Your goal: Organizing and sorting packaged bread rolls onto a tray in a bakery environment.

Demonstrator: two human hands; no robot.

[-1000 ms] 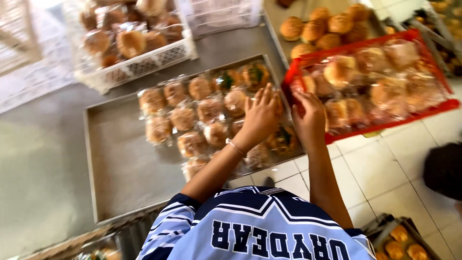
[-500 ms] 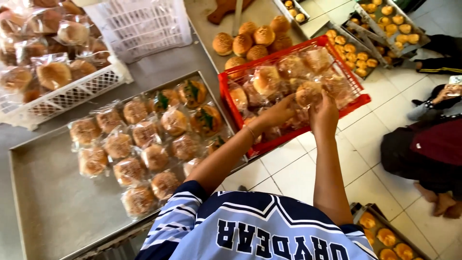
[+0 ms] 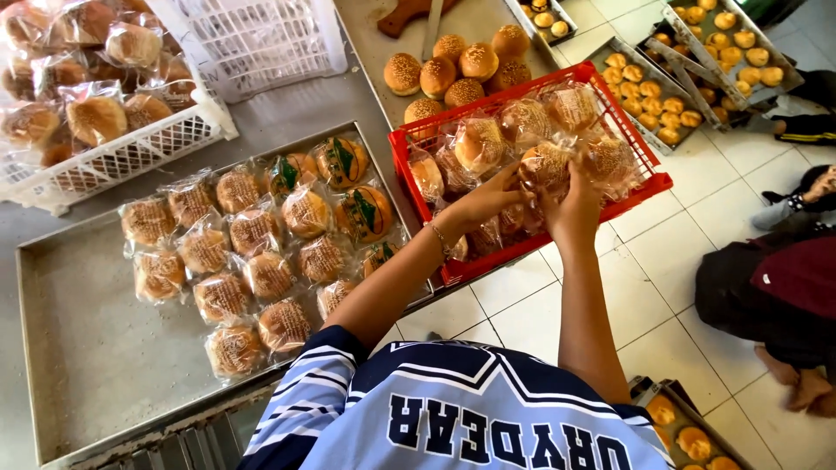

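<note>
Both hands, left (image 3: 483, 202) and right (image 3: 570, 207), closed round bagged bun (image 3: 544, 164) over red crate (image 3: 418, 187) middle; light, soft, slippery film; hold by sides

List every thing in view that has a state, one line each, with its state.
Left hand: over the red basket, fingers on wrapped buns.
Right hand: gripping a clear-wrapped sesame bun.
Red plastic basket: nearly full of wrapped buns, overhanging the table edge.
Flat metal tray: right half covered with wrapped buns, left half bare.
White plastic crate: full of wrapped buns.
Unwrapped sesame buns: loose, clustered on a tray.
</note>
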